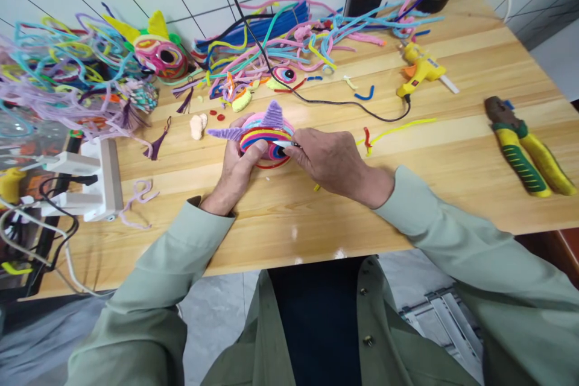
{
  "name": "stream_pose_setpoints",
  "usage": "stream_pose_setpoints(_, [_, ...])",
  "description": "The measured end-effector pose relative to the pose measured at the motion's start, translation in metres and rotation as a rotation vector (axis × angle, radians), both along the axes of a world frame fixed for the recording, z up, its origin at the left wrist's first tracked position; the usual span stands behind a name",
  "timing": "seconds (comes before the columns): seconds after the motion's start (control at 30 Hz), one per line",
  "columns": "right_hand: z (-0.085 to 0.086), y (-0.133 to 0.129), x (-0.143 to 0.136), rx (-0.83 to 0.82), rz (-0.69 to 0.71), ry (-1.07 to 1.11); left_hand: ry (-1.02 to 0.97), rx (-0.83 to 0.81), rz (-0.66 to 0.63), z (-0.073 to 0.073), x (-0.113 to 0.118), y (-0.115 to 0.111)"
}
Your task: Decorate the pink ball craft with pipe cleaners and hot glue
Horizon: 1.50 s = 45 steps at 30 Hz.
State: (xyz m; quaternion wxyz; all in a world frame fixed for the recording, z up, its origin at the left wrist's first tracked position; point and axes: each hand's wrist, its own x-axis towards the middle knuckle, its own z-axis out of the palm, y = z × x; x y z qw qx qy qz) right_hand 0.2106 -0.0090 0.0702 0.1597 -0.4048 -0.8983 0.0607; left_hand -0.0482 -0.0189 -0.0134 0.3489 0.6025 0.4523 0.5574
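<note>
Holding striped figure (265,134), tool (281,143); glue-gun label (431,63) illegible.

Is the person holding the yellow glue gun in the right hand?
No, the yellow glue gun lies on the wooden table, while the right hand holds a small pointed tool at the striped craft piece.

There are two hands (237,169) (332,160), one blade (283,143), one power strip (108,178).

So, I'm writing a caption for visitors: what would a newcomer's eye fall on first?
Probably the striped piece with purple ears, at the centre in the left hand, a thin blade in the right hand over it. Behind, bright pipe cleaners sprawl; a yellow glue gun lies further right.
</note>
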Motion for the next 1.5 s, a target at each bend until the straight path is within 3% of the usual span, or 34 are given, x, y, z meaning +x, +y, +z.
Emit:
stream_pose_setpoints(0.87, [0.003,-0.007,-0.002,0.113,-0.026,-0.089,-0.132,-0.069,0.002,0.002,0.009,0.002])
stream_pose_setpoints(1.27, [-0.006,-0.004,0.003,0.195,-0.031,-0.077,-0.146,-0.147,-0.030,0.022,0.018,-0.001])
stream_pose_setpoints(1.5, [-0.007,-0.006,0.004,0.256,-0.049,-0.080,-0.101,-0.107,-0.051,0.023,0.018,0.001])
